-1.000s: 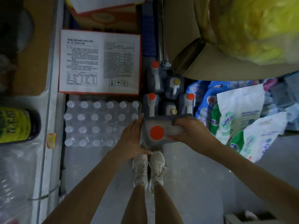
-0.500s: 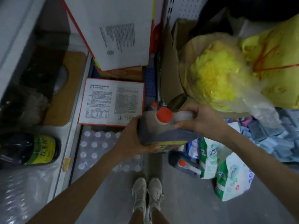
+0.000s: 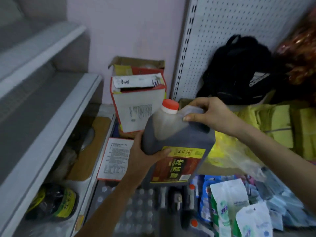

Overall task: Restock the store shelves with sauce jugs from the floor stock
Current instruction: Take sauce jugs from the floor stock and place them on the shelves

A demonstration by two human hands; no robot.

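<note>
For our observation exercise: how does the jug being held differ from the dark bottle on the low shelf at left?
The held jug is in the air, nearly upright, gripped by the left hand and right hand; the shelf bottle lies on its side. The held jug's label is red and gold; the shelf bottle's is yellow-green. Both hold dark contents.

Smooth translucent plastic for the jug (image 3: 171, 132), glossy paper for its label (image 3: 177, 166). Matt perforated metal on the back panel (image 3: 239, 23); cardboard for the box (image 3: 136, 106), black cloth for the backpack (image 3: 239, 65).
</note>
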